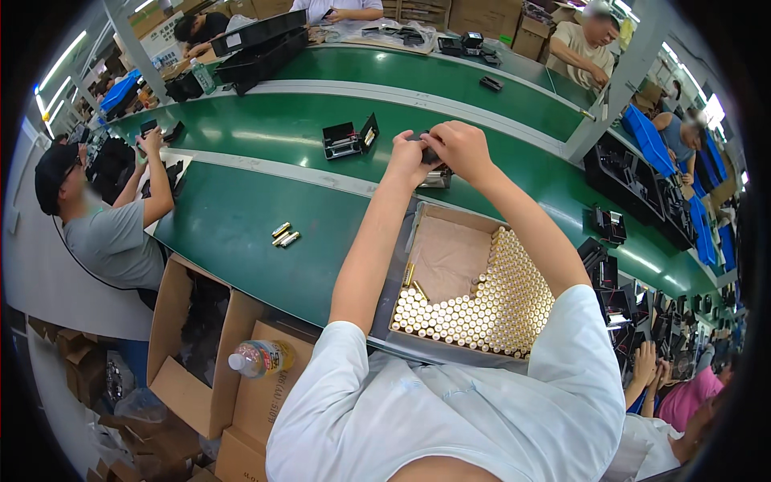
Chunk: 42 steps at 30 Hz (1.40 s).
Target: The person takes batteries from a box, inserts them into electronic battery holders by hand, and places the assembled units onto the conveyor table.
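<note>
My left hand (pixel 409 161) and my right hand (pixel 462 151) meet over the green conveyor belt, fingers closed around a small dark plastic part (pixel 423 145) that they mostly cover. Just beneath them is a black device with a silvery section (pixel 436 180), partly hidden by my hands. Nearer to me, a shallow cardboard box (pixel 454 210) holds many gold-and-white batteries (pixel 514 309) standing on end, with a couple lying on their sides. Several loose batteries (pixel 285 235) lie on the green tabletop to the left.
An open black device (pixel 344 141) sits on the belt (pixel 273 136) ahead. More black devices (pixel 610 225) line the right side. A co-worker in grey (pixel 112 233) works at left. Cardboard boxes (pixel 189 386) and a bottle (pixel 263 358) stand at lower left. A metal post (pixel 614 96) rises at right.
</note>
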Available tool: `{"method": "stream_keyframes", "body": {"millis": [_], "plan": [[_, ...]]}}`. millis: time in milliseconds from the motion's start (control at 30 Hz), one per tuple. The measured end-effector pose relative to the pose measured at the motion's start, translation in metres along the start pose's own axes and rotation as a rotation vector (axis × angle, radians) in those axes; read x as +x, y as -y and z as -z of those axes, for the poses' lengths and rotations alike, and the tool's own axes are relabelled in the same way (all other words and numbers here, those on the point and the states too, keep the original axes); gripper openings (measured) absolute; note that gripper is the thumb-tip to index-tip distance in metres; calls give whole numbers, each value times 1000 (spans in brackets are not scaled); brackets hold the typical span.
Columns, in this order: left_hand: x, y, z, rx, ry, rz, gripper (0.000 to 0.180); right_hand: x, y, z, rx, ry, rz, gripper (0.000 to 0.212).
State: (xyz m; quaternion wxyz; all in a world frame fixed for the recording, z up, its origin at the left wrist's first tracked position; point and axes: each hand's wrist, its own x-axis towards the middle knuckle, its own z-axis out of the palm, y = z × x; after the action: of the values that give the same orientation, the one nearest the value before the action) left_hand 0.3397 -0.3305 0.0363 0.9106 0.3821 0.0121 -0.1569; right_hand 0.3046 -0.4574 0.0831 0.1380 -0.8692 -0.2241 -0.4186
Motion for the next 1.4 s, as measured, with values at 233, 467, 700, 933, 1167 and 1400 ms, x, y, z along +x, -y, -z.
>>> {"method": "stream_keyframes", "body": {"millis": [233, 467, 700, 933, 1167, 1400], "plan": [[9, -3, 12, -116, 40, 9, 58, -1, -7, -2, 199, 145, -136, 13], [-4, 1, -1, 223, 55, -50, 77, 24, -31, -3, 305, 8, -316, 13], [-4, -1, -2, 400, 69, -62, 78, 31, -50, -30, 146, 163, -272, 22], [-10, 5, -10, 843, -34, -389, 78, 16, -22, -6, -8, 533, -500, 33], [-22, -5, -17, 1069, -14, -481, 80, 15, -39, -2, 321, 623, -679, 28], [-32, -13, -21, 1049, 51, -412, 81, 41, -30, 19, 308, 854, -665, 25]]}}
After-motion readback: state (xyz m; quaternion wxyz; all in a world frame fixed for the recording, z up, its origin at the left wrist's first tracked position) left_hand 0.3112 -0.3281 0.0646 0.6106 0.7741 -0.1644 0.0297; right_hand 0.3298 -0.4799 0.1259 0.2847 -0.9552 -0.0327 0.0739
